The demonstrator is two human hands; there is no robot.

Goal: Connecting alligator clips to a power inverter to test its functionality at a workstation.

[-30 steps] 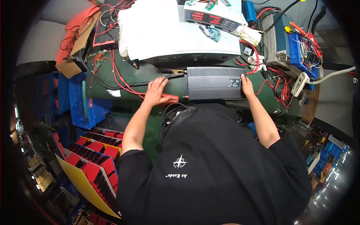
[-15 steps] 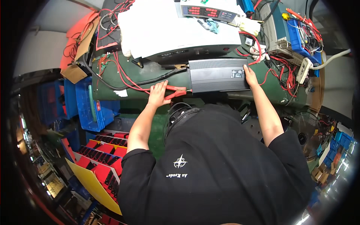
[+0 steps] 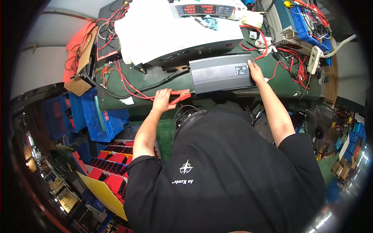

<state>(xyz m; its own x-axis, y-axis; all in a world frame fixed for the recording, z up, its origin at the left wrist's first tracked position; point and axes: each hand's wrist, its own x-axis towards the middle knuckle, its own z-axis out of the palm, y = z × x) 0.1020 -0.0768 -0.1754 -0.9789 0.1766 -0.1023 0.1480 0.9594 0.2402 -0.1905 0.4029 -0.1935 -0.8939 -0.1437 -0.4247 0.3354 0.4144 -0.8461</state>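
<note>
A black finned metal box (image 3: 221,74) with a label lies across the front of the green workbench. At its right end is my right hand (image 3: 256,72), thumb on top and the other fingers mostly hidden; it grips that end. My left hand (image 3: 162,100) is closed around a red-handled clamp (image 3: 181,97) whose jaws are at the box's left end. Whether they bite on a terminal is too small to tell. A thick black cable (image 3: 155,84) meets the same end just above, and thin red wires run leftward from behind the left hand.
Behind the box stands a large bench unit (image 3: 194,51) under a white cover, with a red-digit meter (image 3: 206,9) on top. Red cables (image 3: 295,75), a white power strip (image 3: 314,60) and a blue bin (image 3: 307,29) crowd the right. Another blue bin (image 3: 101,120) is below the left edge.
The whole view has shifted a little. The box's right end now sits slightly higher than its left. Both hands keep their places, the left on the clamp, the right on the box.
</note>
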